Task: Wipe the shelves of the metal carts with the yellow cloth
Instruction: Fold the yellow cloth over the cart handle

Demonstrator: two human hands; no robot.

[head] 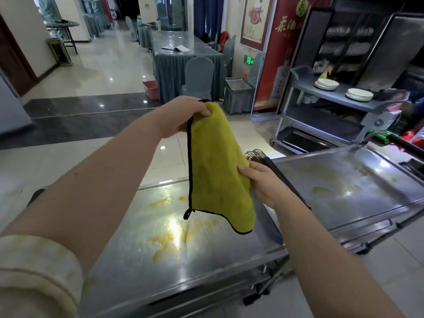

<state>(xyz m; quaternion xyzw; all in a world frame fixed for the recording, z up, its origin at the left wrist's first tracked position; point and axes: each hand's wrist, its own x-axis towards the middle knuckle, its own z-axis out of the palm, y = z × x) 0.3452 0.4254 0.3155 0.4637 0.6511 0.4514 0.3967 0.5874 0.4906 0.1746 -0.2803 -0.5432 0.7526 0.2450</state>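
Note:
A yellow cloth (pixel 213 166) with a black hem hangs in the air above two metal carts. My left hand (pixel 183 115) pinches its top corner and holds it up. My right hand (pixel 259 180) grips the cloth's right side lower down. Below them, the near cart's top shelf (pixel 142 244) is steel with yellow smears and a bright glare spot. The second cart's top shelf (pixel 344 187) lies to the right, with fainter yellowish stains and a dark handle along its left edge.
A grey plastic trolley (pixel 321 115) with two stacks of white plates (pixel 359 94) stands behind the right cart. Covered tables and chairs (pixel 199 74) fill the back. A pink bin (pixel 152 88) sits on the shiny tiled floor.

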